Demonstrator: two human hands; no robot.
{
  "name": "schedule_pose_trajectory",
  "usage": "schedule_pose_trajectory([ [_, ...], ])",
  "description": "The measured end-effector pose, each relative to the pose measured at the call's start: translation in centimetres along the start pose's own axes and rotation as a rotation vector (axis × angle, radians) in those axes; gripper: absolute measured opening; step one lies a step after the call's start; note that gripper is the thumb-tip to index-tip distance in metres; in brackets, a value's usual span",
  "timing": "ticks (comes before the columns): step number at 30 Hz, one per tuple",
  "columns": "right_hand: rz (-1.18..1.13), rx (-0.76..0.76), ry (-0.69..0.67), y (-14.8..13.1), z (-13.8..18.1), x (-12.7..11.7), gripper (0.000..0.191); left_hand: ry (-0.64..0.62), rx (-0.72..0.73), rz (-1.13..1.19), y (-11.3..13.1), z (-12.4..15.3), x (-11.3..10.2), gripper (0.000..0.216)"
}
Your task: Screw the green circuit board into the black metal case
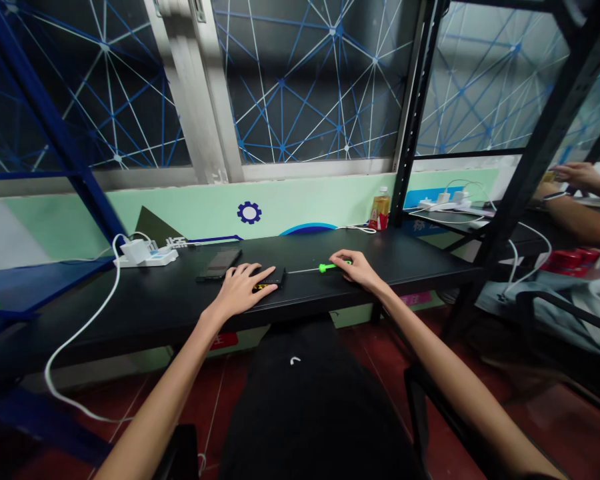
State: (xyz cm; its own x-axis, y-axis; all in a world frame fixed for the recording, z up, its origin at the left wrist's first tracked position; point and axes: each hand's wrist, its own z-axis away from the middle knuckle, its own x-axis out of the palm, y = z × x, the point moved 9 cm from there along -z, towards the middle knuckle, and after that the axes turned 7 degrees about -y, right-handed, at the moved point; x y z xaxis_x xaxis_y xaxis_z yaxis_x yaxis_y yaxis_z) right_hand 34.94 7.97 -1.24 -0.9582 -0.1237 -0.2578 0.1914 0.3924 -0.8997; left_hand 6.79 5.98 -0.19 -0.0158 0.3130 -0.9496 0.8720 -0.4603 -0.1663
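Observation:
My left hand [241,288] lies over a small flat black box [280,276] with a yellow marking, its fingers spread out across it. In my right hand [357,268] is a screwdriver [325,268] with a bright green handle, pinched between bent fingers. Its thin metal shaft lies nearly level and points left, with the far end at or close to the box's right side; I cannot tell whether they touch. A dark phone-like slab [221,263] lies just behind and left of my left hand. The underside of the box is hidden.
The black desk [300,250] runs along the window wall. A white power strip [153,258] with a trailing cable stands at left, a drink bottle [380,209] at back right. Dark metal posts frame the desk. At far right, another person's arm [575,213] reaches over a neighbouring desk.

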Motion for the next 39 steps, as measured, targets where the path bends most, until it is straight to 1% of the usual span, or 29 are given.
schedule_pose_trajectory([
  [5, -0.052, -0.059, -0.033, -0.6, 0.1, 0.0, 0.045, 0.001, -0.004, 0.023, 0.0, 0.0, -0.1, 0.058],
  [7, -0.044, -0.081, -0.056, -0.8, 0.1, 0.1, 0.041, 0.001, -0.003, 0.026, 0.0, 0.1, -0.1, 0.058],
  [9, -0.042, -0.066, -0.067, -0.6, 0.1, 0.3, 0.038, -0.001, 0.000, 0.024, 0.0, 0.1, -0.1, 0.058],
  [12, -0.050, -0.046, -0.059, -0.4, 0.1, 0.4, 0.040, -0.003, 0.001, 0.025, 0.0, 0.1, -0.1, 0.058],
  [15, -0.061, -0.099, -0.054, -1.1, 0.3, 0.3, 0.039, 0.001, 0.006, 0.029, 0.0, 0.1, -0.1, 0.058],
  [17, -0.085, -0.116, -0.074, -1.4, 0.4, 0.4, 0.042, 0.001, 0.008, 0.029, 0.0, 0.1, -0.1, 0.059],
  [19, -0.113, -0.092, -0.102, -1.2, 0.4, 0.7, 0.044, 0.002, 0.009, 0.034, 0.0, 0.1, -0.1, 0.059],
  [21, -0.131, -0.036, -0.116, -0.6, 0.3, 0.9, 0.044, 0.006, 0.014, 0.041, 0.0, 0.1, -0.2, 0.058],
  [24, -0.146, 0.003, -0.094, 0.0, 0.2, 0.8, 0.045, 0.006, 0.020, 0.038, 0.2, 0.1, -0.3, 0.059],
  [27, -0.146, -0.068, -0.059, -0.4, 0.2, 0.2, 0.041, -0.001, 0.019, 0.026, 0.2, 0.1, -0.2, 0.061],
  [30, -0.081, -0.125, -0.071, -1.0, 0.2, 0.1, 0.038, 0.002, 0.015, 0.022, 0.1, 0.1, -0.2, 0.061],
  [32, -0.077, -0.107, -0.090, -0.9, 0.2, 0.3, 0.035, 0.005, 0.013, 0.025, 0.1, 0.1, -0.2, 0.060],
  [35, -0.136, -0.069, -0.080, -0.6, 0.3, 0.5, 0.035, 0.008, 0.017, 0.034, 0.2, 0.1, -0.3, 0.060],
  [39, -0.153, -0.155, -0.078, -1.3, 0.3, 0.4, 0.037, 0.007, 0.013, 0.041, 0.2, 0.1, -0.4, 0.060],
])
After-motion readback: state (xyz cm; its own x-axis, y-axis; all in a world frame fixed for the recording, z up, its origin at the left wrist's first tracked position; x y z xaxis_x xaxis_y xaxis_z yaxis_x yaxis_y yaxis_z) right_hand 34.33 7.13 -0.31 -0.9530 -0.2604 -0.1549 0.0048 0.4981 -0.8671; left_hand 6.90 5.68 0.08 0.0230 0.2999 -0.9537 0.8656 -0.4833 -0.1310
